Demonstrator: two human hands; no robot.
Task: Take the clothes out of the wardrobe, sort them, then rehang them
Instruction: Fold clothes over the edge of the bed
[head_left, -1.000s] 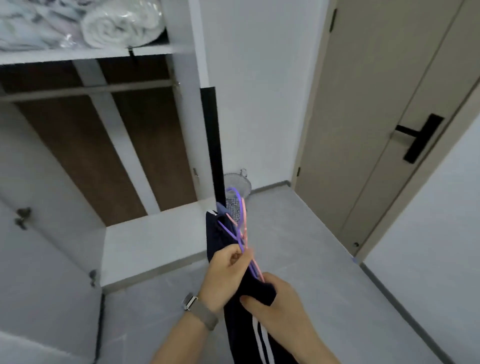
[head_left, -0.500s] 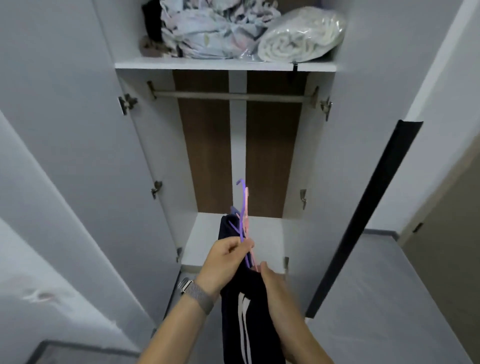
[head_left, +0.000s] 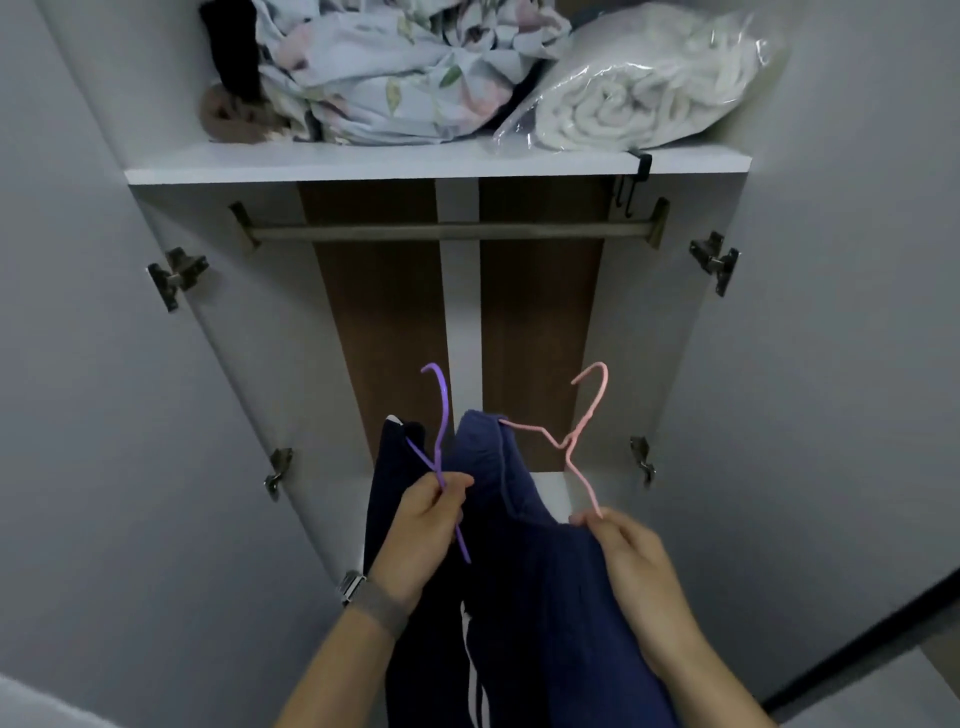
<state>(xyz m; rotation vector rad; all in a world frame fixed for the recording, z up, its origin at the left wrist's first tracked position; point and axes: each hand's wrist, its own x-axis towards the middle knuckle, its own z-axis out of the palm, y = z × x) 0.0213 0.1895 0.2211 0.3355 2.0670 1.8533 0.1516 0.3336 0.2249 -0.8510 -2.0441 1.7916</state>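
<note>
While the wardrobe stands open ahead, two bare hands hold clothes on hangers low in the view, in front of its lower opening. On the left, the left hand, with a grey watch at the wrist, has its fingers curled round the neck of a purple hanger, whose hook points up; a dark navy garment with white stripes hangs from it. On the right, the right hand pinches one arm of a pink hanger, tilted, with its hook also up; a blue garment drapes from that hanger and passes under this hand. The two hangers are apart, with the blue cloth between them. Above them the hanging rail runs bare across the wardrobe, well clear of both hooks. Over the rail, a white shelf carries floral bedding and, to its right, a rolled white blanket in a clear plastic bag. Both doors are swung wide, hinges showing.
</note>
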